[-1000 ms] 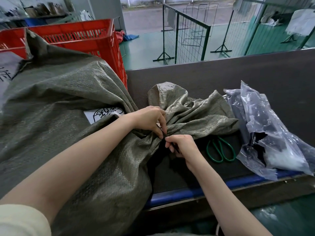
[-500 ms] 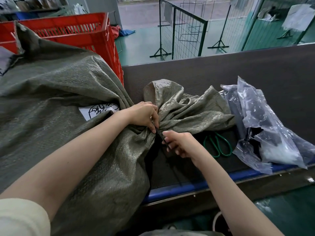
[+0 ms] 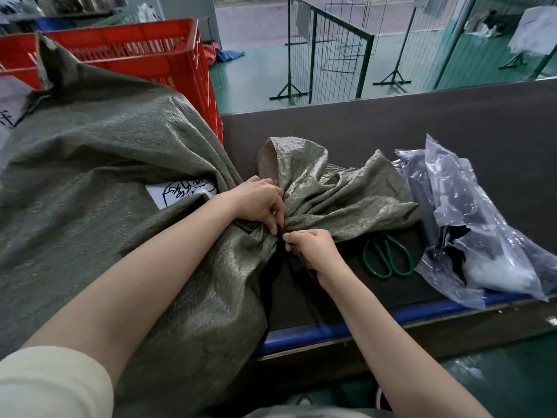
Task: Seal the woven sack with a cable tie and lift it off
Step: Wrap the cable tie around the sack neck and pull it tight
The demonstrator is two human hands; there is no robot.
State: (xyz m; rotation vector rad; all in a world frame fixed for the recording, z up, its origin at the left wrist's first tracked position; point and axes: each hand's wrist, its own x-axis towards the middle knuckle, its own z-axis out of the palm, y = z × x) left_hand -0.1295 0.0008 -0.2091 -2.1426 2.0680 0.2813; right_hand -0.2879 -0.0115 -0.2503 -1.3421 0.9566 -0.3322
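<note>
Lying bulky across the worktop (image 3: 452,122), sack (image 3: 99,164) neck being pinched shut by left hand (image 3: 259,203), right hand (image 3: 313,248) closing on the black cable tie (image 3: 297,254) just below, scissors (image 3: 387,256) resting nearby.

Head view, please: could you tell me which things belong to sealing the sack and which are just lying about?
In use:
- woven sack
- black cable tie
- left hand, gripping the gathered neck
- right hand, pulling the tie

Lying about:
- green scissors
- clear plastic bags
- red crate
</note>
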